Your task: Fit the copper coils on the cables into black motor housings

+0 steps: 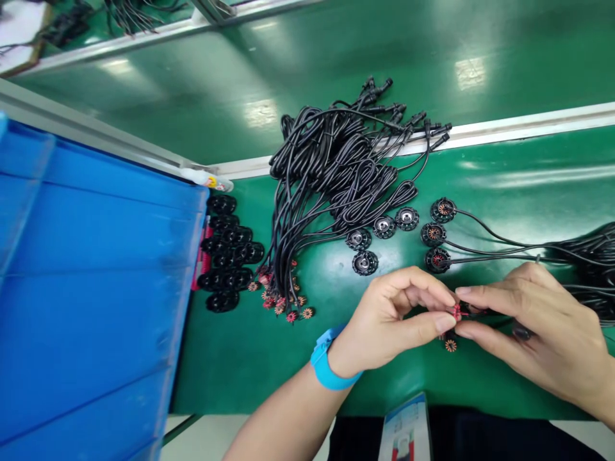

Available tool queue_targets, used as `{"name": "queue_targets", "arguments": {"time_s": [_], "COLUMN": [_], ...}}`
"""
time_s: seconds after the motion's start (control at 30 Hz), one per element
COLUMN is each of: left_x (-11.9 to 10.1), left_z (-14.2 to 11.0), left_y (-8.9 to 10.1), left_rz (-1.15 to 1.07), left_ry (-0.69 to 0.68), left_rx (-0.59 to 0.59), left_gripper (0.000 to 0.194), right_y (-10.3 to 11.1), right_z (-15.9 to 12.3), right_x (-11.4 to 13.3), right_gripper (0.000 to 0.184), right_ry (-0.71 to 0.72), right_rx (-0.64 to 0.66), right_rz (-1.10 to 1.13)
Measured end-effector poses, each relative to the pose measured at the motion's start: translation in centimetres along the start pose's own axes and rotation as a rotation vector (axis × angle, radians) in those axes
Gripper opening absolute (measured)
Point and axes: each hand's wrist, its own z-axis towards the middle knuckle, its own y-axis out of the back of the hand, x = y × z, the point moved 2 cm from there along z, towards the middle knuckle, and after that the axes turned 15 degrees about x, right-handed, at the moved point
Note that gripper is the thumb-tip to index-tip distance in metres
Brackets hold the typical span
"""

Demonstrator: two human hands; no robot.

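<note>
My left hand (398, 317), with a blue wristband (331, 362) at its wrist, pinches a small red wire-wound coil (456, 312) between thumb and index finger. Facing it, my right hand (542, 326) is closed with thumb and fingertips at the cable side of that coil, on a black cable mostly hidden by the fingers. Just below the fingertips shows a copper-coloured coil (450, 346). Beyond my hands lie three round black housings (437, 260) with coils inside and cables running right. Several similar housings (365, 262) with shiny centres sit to their left.
A large bundle of black cables (336, 160) lies mid-table, its red and copper coil ends (279, 307) toward me. Black round parts (230, 256) are stacked beside a tall blue bin (96, 288) at left. More cables (596, 256) lie at right. A metal rail (528, 125) crosses behind.
</note>
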Motion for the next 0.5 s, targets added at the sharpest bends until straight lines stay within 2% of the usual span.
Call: {"name": "queue_targets", "arguments": {"time_s": [0.1,0.3,0.37,0.5], "left_x": [0.01,0.58,0.65,0.59], "left_z": [-0.05,-0.01,-0.03,-0.15], "left_y": [-0.14,-0.40,-0.52,-0.80], "left_rz": [0.074,0.057,0.037,0.090], "left_ry": [-0.039,-0.082,-0.095,-0.146], "left_rx": [-0.031,-0.061,-0.060,-0.088], "left_gripper": [0.017,0.038,0.040,0.046], "right_y": [0.11,0.06,0.07,0.13], "right_z": [-0.04,-0.73,-0.90,-0.80], "right_x": [0.01,-0.09,-0.07,0.12], "right_gripper": [0.029,0.052,0.051,0.037], "right_ry": [-0.014,0.000,-0.001,-0.003], "right_rx": [-0.004,-0.031,-0.040,-0.063], "right_rz": [0.012,0.026,0.037,0.089]}}
